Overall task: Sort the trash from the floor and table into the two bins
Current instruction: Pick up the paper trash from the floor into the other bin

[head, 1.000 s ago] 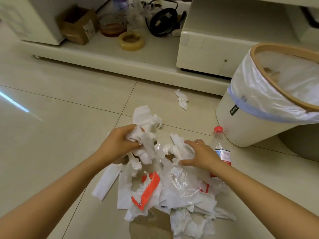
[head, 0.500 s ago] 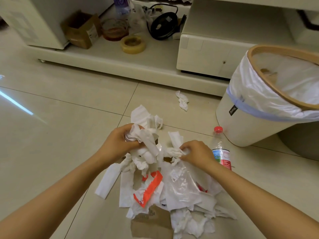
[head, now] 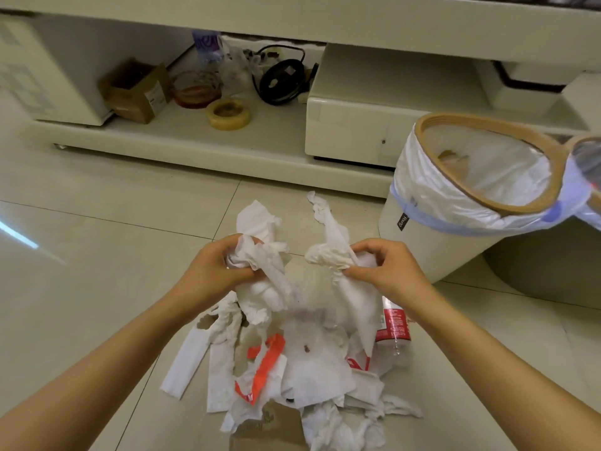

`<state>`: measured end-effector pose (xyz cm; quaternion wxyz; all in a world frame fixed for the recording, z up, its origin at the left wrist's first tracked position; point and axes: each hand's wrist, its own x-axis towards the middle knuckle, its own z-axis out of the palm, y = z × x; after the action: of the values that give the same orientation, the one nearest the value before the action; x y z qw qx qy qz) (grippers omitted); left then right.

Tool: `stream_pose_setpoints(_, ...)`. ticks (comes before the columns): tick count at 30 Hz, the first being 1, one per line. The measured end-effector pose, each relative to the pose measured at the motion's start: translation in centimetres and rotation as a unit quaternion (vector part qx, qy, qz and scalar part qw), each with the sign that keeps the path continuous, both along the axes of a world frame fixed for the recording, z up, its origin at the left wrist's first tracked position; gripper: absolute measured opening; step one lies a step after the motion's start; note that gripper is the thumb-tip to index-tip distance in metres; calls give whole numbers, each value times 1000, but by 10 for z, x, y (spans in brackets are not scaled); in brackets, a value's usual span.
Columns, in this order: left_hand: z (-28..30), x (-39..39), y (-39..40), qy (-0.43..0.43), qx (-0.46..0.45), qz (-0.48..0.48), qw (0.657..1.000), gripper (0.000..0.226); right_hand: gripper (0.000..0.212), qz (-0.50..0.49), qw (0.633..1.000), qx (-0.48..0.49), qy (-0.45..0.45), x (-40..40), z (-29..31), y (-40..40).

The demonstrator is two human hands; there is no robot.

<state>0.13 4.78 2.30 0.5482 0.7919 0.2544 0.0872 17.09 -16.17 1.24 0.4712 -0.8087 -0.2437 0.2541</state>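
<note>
A heap of trash (head: 292,369) lies on the floor tiles: white tissues, torn orange-and-white wrappers, brown cardboard (head: 270,428) at the near edge. My left hand (head: 211,268) is shut on a bunch of crumpled white tissues (head: 260,255), lifted above the heap. My right hand (head: 380,265) is shut on another crumpled tissue wad (head: 328,255), with a long strip hanging down. A plastic bottle with a red label (head: 393,327) lies under my right wrist. A white bin (head: 432,249) with a wooden rim and white liner stands to the right; a second bin (head: 585,157) shows at the far right edge.
A lone tissue (head: 320,209) lies on the floor near the white bin. Behind stands a low cream cabinet (head: 195,148), its open shelf holding a cardboard box (head: 136,89), a tape roll (head: 229,113), a glass bowl and a black cable spool. Bare floor tiles spread to the left.
Both hands have risen from the heap with tissues in them. The right hand closed on a tissue wad and pulled it up; the view tilted upward.
</note>
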Motion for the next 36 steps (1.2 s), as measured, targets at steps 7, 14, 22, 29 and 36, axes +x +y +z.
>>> stream_pose_setpoints(7,25,22,-11,-35,-4,-2,999,26,22,-22,998,58,3,3,32,-11)
stream_pose_setpoints(14,39,25,-16,-29,-10,-12,999,26,32,37,987,59,142,3,49,-26)
stream_pose_setpoints(22,48,23,-21,-23,0,-21,1000,24,33,16,978,90,186,14,64,-33)
stream_pose_setpoints(29,55,38,-32,-40,-4,-30,999,23,39,-33,961,185,201,47,104,-53)
stream_pose_setpoints(36,60,63,-42,-37,-1,-49,998,31,27,-54,954,261,140,93,165,-87)
